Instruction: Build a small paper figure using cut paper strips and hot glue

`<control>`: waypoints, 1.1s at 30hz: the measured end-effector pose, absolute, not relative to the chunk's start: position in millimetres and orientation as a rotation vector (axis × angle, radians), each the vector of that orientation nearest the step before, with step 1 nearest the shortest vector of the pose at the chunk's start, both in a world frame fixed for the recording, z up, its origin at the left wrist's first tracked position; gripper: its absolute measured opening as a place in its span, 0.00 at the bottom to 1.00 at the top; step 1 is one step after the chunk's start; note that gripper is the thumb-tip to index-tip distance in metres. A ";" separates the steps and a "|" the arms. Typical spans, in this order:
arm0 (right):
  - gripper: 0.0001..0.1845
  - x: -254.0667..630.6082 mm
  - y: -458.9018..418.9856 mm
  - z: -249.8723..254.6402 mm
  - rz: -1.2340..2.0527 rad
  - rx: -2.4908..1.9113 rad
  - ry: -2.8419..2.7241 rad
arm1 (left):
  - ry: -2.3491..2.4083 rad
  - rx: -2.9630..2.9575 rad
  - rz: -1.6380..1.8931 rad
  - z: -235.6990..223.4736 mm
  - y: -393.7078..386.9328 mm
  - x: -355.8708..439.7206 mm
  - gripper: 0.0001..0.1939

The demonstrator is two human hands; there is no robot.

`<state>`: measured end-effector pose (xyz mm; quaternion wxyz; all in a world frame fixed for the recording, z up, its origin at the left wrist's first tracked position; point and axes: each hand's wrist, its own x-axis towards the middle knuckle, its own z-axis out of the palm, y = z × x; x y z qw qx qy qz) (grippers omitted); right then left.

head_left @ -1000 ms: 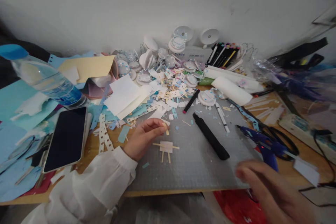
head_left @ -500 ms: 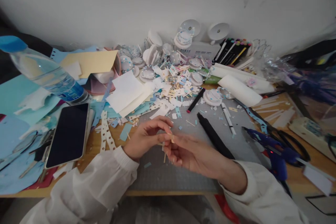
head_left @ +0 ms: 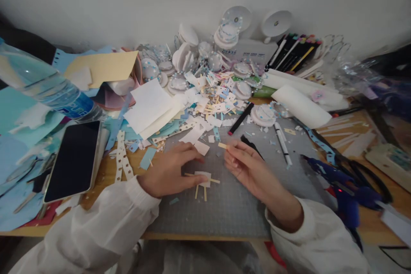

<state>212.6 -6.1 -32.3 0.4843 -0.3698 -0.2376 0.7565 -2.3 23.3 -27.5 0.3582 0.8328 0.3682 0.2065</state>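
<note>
Between the thumb and fingertips of my right hand (head_left: 245, 165) is a short pale yellow paper strip (head_left: 222, 146), held just above the mat. My left hand (head_left: 175, 170) is palm down with its fingers stretched out. Its thumb rests on a small white paper piece (head_left: 204, 183) that lies flat on the grey cutting mat (head_left: 221, 218). Thin yellow strips stick out from that piece at its sides and lower edge. Beyond my left fingers lies a loose white paper scrap (head_left: 202, 148).
A pile of small paper figures (head_left: 218, 98) and beaded white discs fills the back. On the left stand a water bottle (head_left: 54, 90) and a phone (head_left: 73, 160). To the right are a blue glue gun (head_left: 340, 186), black scissors (head_left: 369, 175) and a white marker (head_left: 282, 143).
My hands have moved apart, the right one keeping the yellow strip. The left thumb has come down on the white paper piece, which now shows. The view has shifted slightly.
</note>
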 end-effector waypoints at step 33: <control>0.13 209.4 -22.7 -23.2 1.571 -1.123 -1.227 | 0.813 1.218 0.660 -16.2 11.3 6.1 0.10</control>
